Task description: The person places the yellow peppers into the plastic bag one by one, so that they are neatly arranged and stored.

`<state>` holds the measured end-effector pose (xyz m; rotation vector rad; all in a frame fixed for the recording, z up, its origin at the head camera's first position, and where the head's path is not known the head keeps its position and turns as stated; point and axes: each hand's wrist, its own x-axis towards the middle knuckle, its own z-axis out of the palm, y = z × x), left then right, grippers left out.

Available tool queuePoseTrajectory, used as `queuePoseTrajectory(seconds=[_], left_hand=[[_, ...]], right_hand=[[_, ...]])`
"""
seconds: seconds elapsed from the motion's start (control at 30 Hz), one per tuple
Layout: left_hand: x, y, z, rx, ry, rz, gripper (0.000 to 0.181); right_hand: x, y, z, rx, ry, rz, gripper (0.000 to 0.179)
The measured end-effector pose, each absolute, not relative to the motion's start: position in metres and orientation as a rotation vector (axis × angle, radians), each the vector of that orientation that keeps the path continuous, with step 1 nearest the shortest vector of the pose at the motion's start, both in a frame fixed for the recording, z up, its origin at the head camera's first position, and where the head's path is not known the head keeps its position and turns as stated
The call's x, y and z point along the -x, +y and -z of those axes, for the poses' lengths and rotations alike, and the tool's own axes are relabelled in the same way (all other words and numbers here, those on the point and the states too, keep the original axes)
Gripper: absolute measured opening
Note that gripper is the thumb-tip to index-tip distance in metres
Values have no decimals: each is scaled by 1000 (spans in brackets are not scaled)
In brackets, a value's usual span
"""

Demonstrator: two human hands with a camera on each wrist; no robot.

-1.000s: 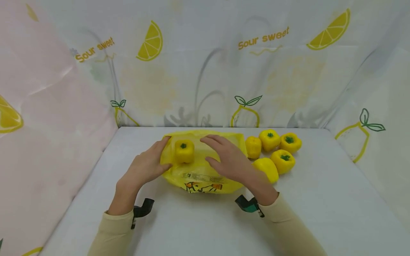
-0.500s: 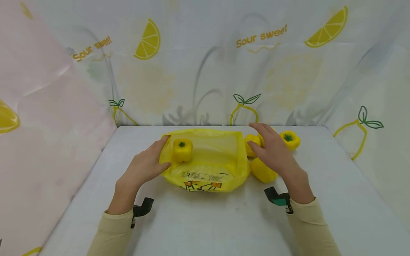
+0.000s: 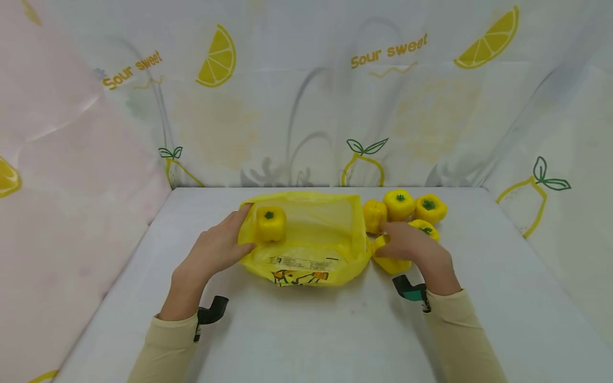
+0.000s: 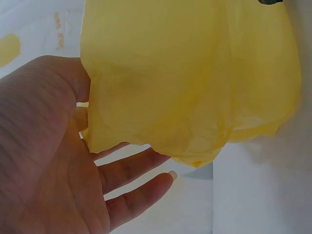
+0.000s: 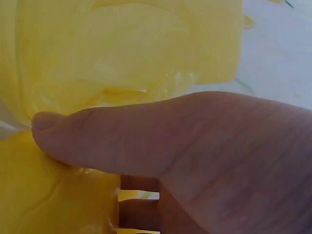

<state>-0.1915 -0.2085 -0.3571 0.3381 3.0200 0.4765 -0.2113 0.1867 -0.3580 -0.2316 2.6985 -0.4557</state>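
A yellow plastic bag lies with its mouth spread toward me on the table. Inside at its left is one yellow bell pepper. My left hand holds the bag's left side; in the left wrist view the film hides the thumb tip and some fingers. Right of the bag, my right hand grips the nearest of several loose yellow bell peppers. Its thumb lies over that pepper in the right wrist view, with fingers on the far side.
Behind the right hand, more yellow bell peppers with green stems stand close together. One of them is right beside the bag's right edge. A lemon-print cloth hangs at the back of the white table.
My right hand has moved right from over the bag to the loose peppers, lowered, and taken hold of the nearest one. The left hand stays at the bag's left side.
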Motion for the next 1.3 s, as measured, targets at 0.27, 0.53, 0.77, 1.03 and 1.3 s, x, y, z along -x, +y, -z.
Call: queuePoseTrajectory(seconds=[0.27, 0.53, 0.77, 1.03, 1.3], left_hand=[[192, -208, 357, -343, 3016, -468, 83], [193, -209, 358, -354, 3020, -469, 83], [193, -208, 357, -353, 3015, -463, 83], [192, -209, 357, -352, 3015, -463, 83], [192, -210, 358, -377, 3026, -496, 83]], right_hand=[[209, 184, 359, 225, 2657, 481, 66], [201, 192, 338, 322, 2747, 498, 54], [191, 208, 314, 400, 2857, 642, 66], [182, 212, 302, 554, 2952, 1156, 63], [187, 183, 309, 795, 2852, 1464, 63]])
